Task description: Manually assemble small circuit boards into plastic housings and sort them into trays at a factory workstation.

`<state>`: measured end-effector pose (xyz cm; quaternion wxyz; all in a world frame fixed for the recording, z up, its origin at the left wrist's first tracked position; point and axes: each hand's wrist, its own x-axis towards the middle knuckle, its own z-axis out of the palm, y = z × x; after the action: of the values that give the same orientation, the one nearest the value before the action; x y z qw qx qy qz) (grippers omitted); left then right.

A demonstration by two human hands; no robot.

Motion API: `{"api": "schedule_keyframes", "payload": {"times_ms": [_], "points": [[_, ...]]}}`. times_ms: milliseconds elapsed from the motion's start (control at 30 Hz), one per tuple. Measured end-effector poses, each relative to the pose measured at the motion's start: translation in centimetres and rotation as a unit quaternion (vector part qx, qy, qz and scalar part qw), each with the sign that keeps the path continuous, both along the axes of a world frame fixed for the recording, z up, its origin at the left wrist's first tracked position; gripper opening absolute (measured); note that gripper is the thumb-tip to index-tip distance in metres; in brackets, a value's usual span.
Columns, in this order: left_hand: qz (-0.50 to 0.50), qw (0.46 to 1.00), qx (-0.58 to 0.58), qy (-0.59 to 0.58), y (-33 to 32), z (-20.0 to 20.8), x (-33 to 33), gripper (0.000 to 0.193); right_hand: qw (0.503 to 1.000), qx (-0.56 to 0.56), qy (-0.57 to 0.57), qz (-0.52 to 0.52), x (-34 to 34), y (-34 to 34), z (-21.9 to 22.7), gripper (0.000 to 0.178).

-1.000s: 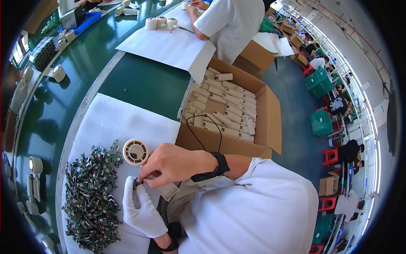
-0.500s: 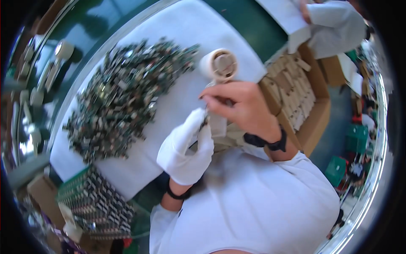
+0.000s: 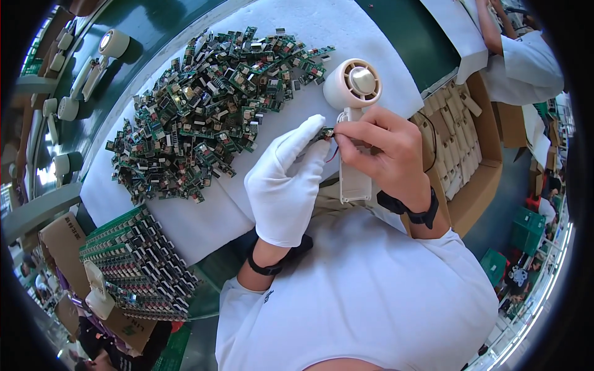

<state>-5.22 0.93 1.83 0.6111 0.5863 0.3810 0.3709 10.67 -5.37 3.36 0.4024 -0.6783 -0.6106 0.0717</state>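
Observation:
My left hand [image 3: 284,176], in a white glove, pinches a small green circuit board [image 3: 326,132] between thumb and fingers. Against the board's right edge, the bare thumb and forefinger of my right hand [image 3: 387,145] are closed; what lies between their tips is hidden. A thin red wire [image 3: 335,153] shows below those fingertips. Just beyond and partly under my right hand lies a cream handheld fan [image 3: 352,83], its round head facing up. Its handle [image 3: 355,185] is an open shell pointing toward me, with pale wires near the neck.
A large heap of small circuit boards [image 3: 204,111] covers the left of a white foam sheet [image 3: 216,226]. Stacked board panels [image 3: 139,263] stand at lower left. On the right, a cardboard box [image 3: 473,191] holds cream handles. More fans [image 3: 114,43] lie far left; a co-worker's sleeve [image 3: 526,65] appears far right.
The view has shifted and sharpened, so the fan and heap appear further right and higher. My hands stay close together, with the right fingertips now against the board in the left.

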Motion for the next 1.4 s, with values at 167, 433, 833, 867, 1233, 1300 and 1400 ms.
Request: {"api": "schedule_keyframes", "payload": {"times_ms": [167, 433, 833, 867, 1233, 1300, 1400], "points": [[0.008, 1.000, 0.010, -0.003, -0.3, -0.2, 0.3, 0.034, 0.997, 0.027, -0.076, 0.008, 0.4, 0.3, 0.6, 0.018], [-0.011, 1.000, 0.006, 0.017, -0.2, -0.4, -0.3, 0.032, 0.994, 0.038, -0.091, 0.050, 0.9, 0.4, 0.5, 0.019], [0.070, 0.955, 0.286, 0.041, -1.5, -1.8, 0.3, 0.033, 1.000, 0.009, -0.018, 0.020, -0.7, -0.1, 1.1, 0.014], [0.070, 0.955, 0.286, 0.034, -1.5, -1.8, 0.6, 0.033, 0.999, 0.009, -0.025, 0.018, -0.8, -0.1, 1.3, 0.014], [0.047, 0.969, 0.225, 0.091, -1.4, -1.0, 1.5, 0.028, 0.998, 0.022, -0.045, 0.044, 1.4, -0.2, 1.0, 0.009], [-0.010, 0.998, 0.047, 0.033, -0.5, -0.1, 0.6, 0.028, 0.995, 0.033, -0.077, 0.058, 1.8, -0.5, 1.1, 0.008], [-0.070, 0.991, -0.115, -0.019, 1.0, -0.1, -0.8, 0.030, 0.995, 0.031, -0.079, 0.058, 1.4, -1.4, 1.4, 0.008]]}}
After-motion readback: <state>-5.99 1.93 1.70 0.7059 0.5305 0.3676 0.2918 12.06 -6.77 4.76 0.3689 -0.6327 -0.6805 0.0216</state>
